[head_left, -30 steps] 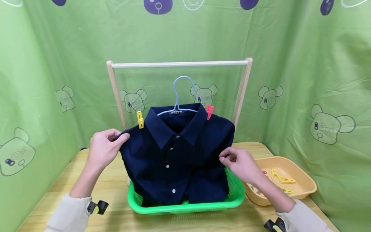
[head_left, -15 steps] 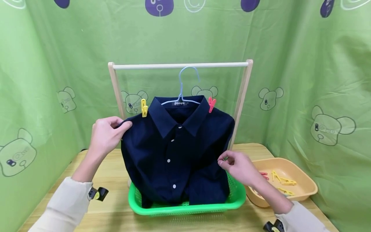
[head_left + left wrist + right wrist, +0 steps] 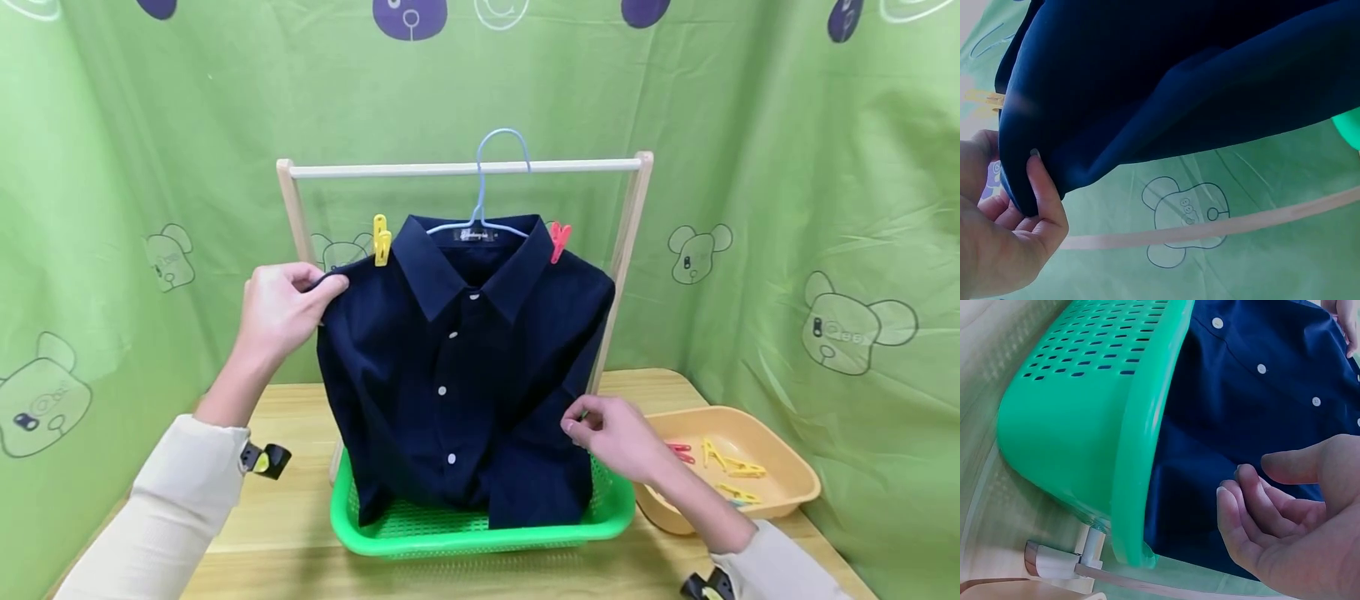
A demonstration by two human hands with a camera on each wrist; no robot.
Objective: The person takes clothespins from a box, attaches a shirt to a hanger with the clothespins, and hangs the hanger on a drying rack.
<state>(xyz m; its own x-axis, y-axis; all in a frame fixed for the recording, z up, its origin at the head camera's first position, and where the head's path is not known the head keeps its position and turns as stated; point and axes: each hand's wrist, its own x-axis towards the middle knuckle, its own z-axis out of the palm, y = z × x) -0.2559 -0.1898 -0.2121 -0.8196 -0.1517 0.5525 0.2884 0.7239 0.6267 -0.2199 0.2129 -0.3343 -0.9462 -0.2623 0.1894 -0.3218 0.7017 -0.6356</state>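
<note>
A navy button-up shirt [image 3: 480, 358] hangs on a light-blue wire hanger [image 3: 480, 187]. Its lower part lies in a green basket [image 3: 480, 542]. My left hand [image 3: 281, 308] pinches the shirt's shoulder at the left, thumb in front; in the left wrist view, the fingers [image 3: 1047, 194] curl round the dark cloth. A yellow clothespin [image 3: 382, 242] and a red clothespin [image 3: 559, 242] sit on the shoulders beside the collar. Beside the shirt's lower right, my right hand [image 3: 615, 433] has loosely bent fingers; in the right wrist view, nothing shows between thumb and fingertips.
Behind the shirt stands a rack with a white rod [image 3: 375, 170] and wooden posts [image 3: 626, 250]. The hanger's hook top shows above the rod. An orange tray [image 3: 795, 479] with several clothespins stands at the right. Green curtains [image 3: 817, 208] enclose the wooden table [image 3: 277, 492].
My left hand has risen with the shirt and hanger, shifting slightly right. The hook went from below the rod to above it. My right hand has stayed almost in place, slightly lower.
</note>
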